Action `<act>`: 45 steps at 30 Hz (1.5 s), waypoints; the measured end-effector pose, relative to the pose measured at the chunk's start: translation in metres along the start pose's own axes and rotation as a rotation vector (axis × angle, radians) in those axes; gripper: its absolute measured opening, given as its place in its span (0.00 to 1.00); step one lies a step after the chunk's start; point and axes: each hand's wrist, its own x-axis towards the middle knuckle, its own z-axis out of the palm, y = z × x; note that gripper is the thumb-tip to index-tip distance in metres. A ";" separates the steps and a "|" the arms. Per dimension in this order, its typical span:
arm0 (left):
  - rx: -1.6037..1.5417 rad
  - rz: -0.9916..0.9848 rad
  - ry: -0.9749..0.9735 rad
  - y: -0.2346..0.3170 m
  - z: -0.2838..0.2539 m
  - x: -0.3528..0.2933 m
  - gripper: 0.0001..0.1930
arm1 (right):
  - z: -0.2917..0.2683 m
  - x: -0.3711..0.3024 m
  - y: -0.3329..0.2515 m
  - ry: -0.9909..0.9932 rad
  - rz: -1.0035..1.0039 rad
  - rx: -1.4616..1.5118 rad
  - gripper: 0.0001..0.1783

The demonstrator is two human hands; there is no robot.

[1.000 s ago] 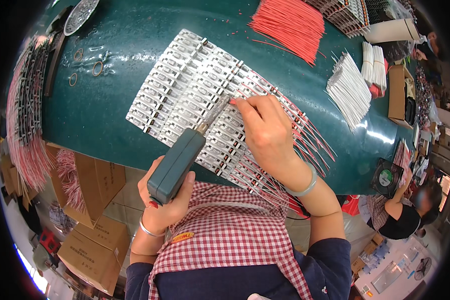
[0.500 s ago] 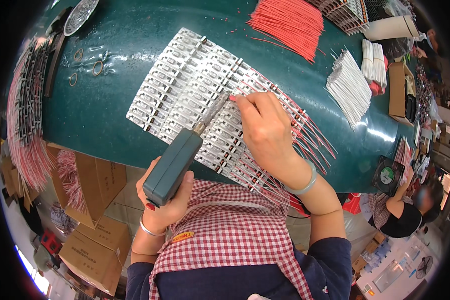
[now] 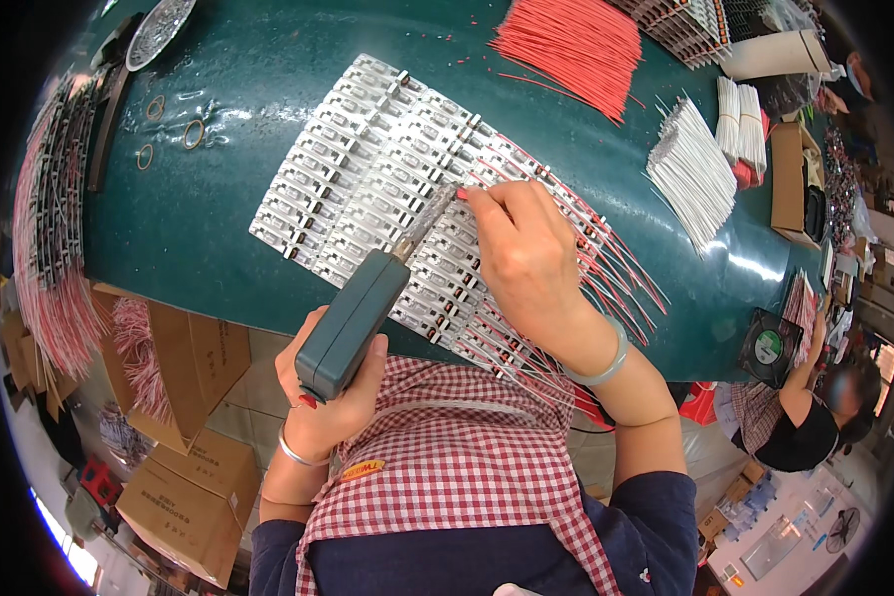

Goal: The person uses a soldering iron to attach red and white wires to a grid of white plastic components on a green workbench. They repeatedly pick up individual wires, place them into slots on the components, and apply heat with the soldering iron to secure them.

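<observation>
In the head view, the left hand (image 3: 333, 425) is wrapped around the dark green handheld tool (image 3: 356, 323), whose slim metal tip (image 3: 429, 219) slants up over the rows of white parts (image 3: 313, 169) lying flat on the green counter (image 3: 199, 258). The right hand (image 3: 526, 253) pinches a small red piece (image 3: 461, 194), probably a wire end, right beside that tip; whether they touch cannot be told. Red and white wires (image 3: 616, 260) trail off the rows to the right, near that wrist. Good handling here would seem to mean a light, steady pinch, a firm wrist behind the tool, fingertips clear of the possibly hot metal, and the trailing wires left undisturbed.
</observation>
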 end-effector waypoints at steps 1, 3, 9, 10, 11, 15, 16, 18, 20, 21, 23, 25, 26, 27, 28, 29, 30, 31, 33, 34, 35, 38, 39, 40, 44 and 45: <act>0.002 0.003 0.000 0.000 0.000 0.000 0.12 | 0.000 0.000 0.000 -0.001 0.000 -0.001 0.14; 0.038 0.007 0.000 0.001 -0.002 -0.001 0.12 | 0.001 0.000 0.000 0.002 -0.002 0.001 0.15; 0.063 0.103 0.087 -0.006 -0.002 -0.006 0.13 | 0.001 0.000 0.001 0.008 -0.005 -0.003 0.15; 0.066 0.113 0.098 -0.007 -0.002 -0.007 0.13 | 0.002 -0.001 0.000 0.010 -0.004 -0.003 0.15; 0.072 0.118 0.095 -0.008 -0.002 -0.007 0.13 | 0.003 -0.002 0.001 0.008 0.001 -0.003 0.15; 0.073 0.119 0.092 -0.007 -0.003 -0.008 0.13 | 0.002 -0.001 0.000 0.017 0.006 -0.011 0.15; 0.070 0.115 0.093 -0.006 -0.003 -0.008 0.13 | 0.002 -0.001 -0.001 0.025 0.004 -0.014 0.14; 0.091 0.141 0.102 -0.009 -0.004 -0.010 0.13 | 0.002 -0.001 0.000 0.051 -0.010 -0.019 0.14; 0.081 0.100 0.106 -0.009 -0.006 -0.013 0.13 | 0.001 -0.002 0.001 0.082 -0.032 -0.022 0.14; 0.059 0.046 0.107 -0.009 -0.006 -0.016 0.13 | 0.000 -0.003 0.001 0.100 -0.049 -0.021 0.14; 0.040 0.018 0.116 -0.010 -0.007 -0.019 0.12 | -0.001 -0.006 -0.001 0.118 -0.057 0.001 0.14; 0.044 0.069 0.128 -0.013 -0.007 -0.018 0.12 | 0.000 -0.008 -0.006 0.118 -0.035 0.042 0.14; 0.035 0.026 0.109 -0.013 -0.008 -0.020 0.12 | 0.000 -0.009 -0.006 0.109 -0.036 0.044 0.15; 0.027 -0.018 0.089 -0.013 -0.010 -0.022 0.12 | 0.001 -0.009 -0.006 0.100 -0.036 0.046 0.15; 0.019 -0.061 0.070 -0.013 -0.011 -0.023 0.12 | 0.001 -0.010 -0.006 0.092 -0.037 0.048 0.15; 0.026 -0.045 0.057 -0.013 -0.011 -0.023 0.12 | 0.002 -0.010 -0.006 0.085 -0.032 0.045 0.16; 0.033 -0.029 0.044 -0.013 -0.011 -0.022 0.12 | 0.002 -0.009 -0.006 0.077 -0.029 0.043 0.16; 0.040 -0.013 0.032 -0.012 -0.010 -0.021 0.12 | 0.002 -0.009 -0.006 0.070 -0.025 0.040 0.16; 0.030 -0.041 0.025 -0.011 -0.009 -0.020 0.12 | 0.003 -0.009 -0.006 0.063 -0.035 0.032 0.16; 0.024 -0.055 0.021 -0.011 -0.009 -0.020 0.12 | 0.003 -0.009 -0.006 0.060 -0.039 0.028 0.16; 0.021 -0.052 0.017 -0.011 -0.008 -0.020 0.12 | 0.003 -0.009 -0.006 0.057 -0.038 0.025 0.15; 0.033 -0.041 0.000 -0.010 -0.009 -0.018 0.12 | 0.002 -0.009 -0.006 0.044 -0.033 0.023 0.15; 0.047 -0.035 -0.010 -0.009 -0.009 -0.017 0.12 | 0.001 -0.008 -0.006 0.038 -0.032 0.026 0.15; 0.061 -0.029 -0.021 -0.008 -0.010 -0.016 0.12 | 0.001 -0.008 -0.007 0.031 -0.030 0.028 0.15; 0.017 -0.058 -0.022 -0.008 -0.007 -0.015 0.12 | 0.002 -0.008 -0.006 0.023 -0.032 0.027 0.16; 0.020 -0.049 -0.023 -0.008 -0.007 -0.014 0.12 | 0.001 -0.008 -0.006 0.023 -0.032 0.028 0.16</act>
